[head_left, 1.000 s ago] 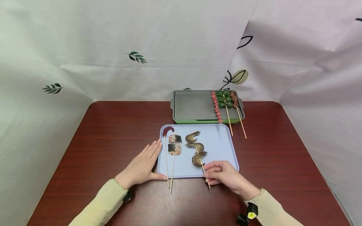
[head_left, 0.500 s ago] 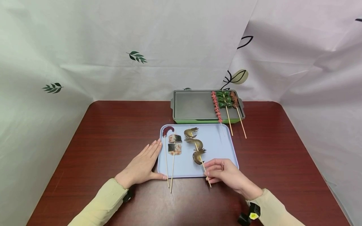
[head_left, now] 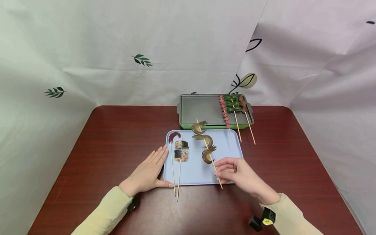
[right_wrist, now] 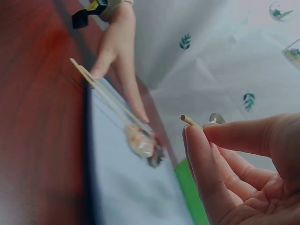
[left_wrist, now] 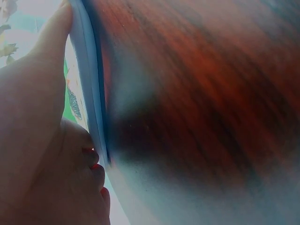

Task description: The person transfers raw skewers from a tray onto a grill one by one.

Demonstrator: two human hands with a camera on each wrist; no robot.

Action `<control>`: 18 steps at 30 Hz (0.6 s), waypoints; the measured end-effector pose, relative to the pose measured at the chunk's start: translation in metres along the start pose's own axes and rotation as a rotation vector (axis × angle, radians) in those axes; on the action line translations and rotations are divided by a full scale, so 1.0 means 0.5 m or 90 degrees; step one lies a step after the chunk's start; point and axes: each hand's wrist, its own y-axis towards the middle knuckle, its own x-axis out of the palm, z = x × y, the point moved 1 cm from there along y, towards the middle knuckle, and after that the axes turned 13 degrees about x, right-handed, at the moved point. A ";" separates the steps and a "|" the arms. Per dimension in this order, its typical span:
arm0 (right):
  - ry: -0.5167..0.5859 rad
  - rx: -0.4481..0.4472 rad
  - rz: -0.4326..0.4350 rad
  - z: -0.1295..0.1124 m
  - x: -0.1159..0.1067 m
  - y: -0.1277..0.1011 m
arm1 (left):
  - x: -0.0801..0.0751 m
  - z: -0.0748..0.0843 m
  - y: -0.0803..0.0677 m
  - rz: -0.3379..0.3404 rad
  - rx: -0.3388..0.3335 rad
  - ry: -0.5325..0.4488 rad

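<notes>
Shrimp skewer [head_left: 205,147] sits centre frame in the head view, lifted and tilted, its tip toward the upper left over the near edge of the green grill pan [head_left: 202,109], its blunt end low and to the right; three shrimp are threaded along the upper half; right hand [head_left: 239,176] pinches the bare stick below the lowest shrimp, fingers [head_left: 224,166] curled and clamped on the wood between thumb and fingertips; right wrist view shows the stick end [right_wrist: 187,120] poking out just above the pinching fingertips.

Blue tray [head_left: 226,150] lies on the desk [head_left: 111,143] beneath the skewer, lower centre of frame; left hand [head_left: 147,173] lies flat at the tray's left edge, fingers straight and together, thumb against the near left corner; left wrist view shows the palm pressed to the tray rim [left_wrist: 91,93].

On the tray's left part: octopus skewer [head_left: 173,153] and fish skewer [head_left: 181,153], side by side, sticks overhanging the near edge; on the grill pan's right end, upper centre: three more skewers [head_left: 233,106], sticks running down toward the tray.
</notes>
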 end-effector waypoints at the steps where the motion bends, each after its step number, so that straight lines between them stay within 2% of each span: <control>1: -0.008 -0.004 0.007 -0.007 -0.004 0.000 | 0.000 0.000 0.000 0.000 0.000 0.001; 9: -0.048 -0.034 0.071 -0.064 -0.039 0.010 | 0.000 0.000 0.000 0.000 0.003 0.002; 18: -0.040 -0.071 0.139 -0.115 -0.076 0.048 | 0.002 -0.001 0.000 -0.002 0.002 0.003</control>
